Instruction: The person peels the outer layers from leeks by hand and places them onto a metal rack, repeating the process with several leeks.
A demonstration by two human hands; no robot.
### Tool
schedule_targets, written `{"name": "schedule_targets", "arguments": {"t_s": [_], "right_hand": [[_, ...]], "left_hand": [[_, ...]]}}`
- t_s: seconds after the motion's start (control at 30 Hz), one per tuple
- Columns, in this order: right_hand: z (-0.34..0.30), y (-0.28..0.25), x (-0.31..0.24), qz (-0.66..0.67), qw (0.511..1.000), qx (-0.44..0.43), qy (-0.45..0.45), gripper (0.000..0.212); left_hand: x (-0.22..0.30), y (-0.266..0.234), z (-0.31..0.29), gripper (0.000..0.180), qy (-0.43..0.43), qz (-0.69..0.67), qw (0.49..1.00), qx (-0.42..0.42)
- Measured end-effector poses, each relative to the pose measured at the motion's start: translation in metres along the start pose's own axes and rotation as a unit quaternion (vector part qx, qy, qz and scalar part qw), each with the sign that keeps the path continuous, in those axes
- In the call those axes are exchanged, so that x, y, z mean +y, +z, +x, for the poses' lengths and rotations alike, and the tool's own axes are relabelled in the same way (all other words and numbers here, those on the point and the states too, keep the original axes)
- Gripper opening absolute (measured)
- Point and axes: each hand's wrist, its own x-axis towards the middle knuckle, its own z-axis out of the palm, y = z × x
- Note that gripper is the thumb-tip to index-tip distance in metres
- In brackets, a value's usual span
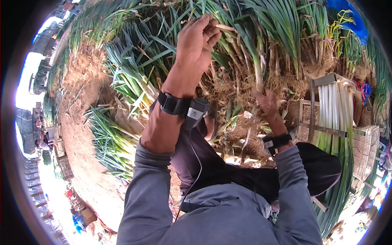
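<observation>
My right hand point(267, 102) is closed around the root end of a green onion point(257, 67), whose pale stalk and green leaves point away from me. Farther off and to the left, my left hand point(200, 38) is raised with its fingers curled in. A pale, dry leaf strip point(226, 27) sticks out beside its fingertips. Behind both hands lies a thick heap of untrimmed green onions point(281, 28), with brown, soil-covered roots turned toward me. Black bands with small devices circle both wrists.
Cleaned green onions point(332, 106) with white stalks rest in a wooden-and-metal rack point(307, 110) on my right, next to a pale crate point(365, 151). More green onions point(112, 141) lie on the soil at left. Peeled scraps point(245, 141) litter the ground between my legs.
</observation>
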Motion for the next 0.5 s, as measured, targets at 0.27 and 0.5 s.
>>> {"name": "schedule_targets", "arguments": {"t_s": [0.27, 0.5], "right_hand": [[-0.045, -0.005, -0.106, -0.06, 0.991, 0.014, -0.119, 0.032], [-0.081, -0.009, -0.126, -0.045, 0.975, -0.027, -0.216, 0.03]], "left_hand": [[-0.019, 0.013, 0.02, 0.029, -0.022, 0.068, 0.992, 0.101], [-0.031, 0.017, 0.029, 0.05, -0.068, -0.023, 0.996, -0.058]]}}
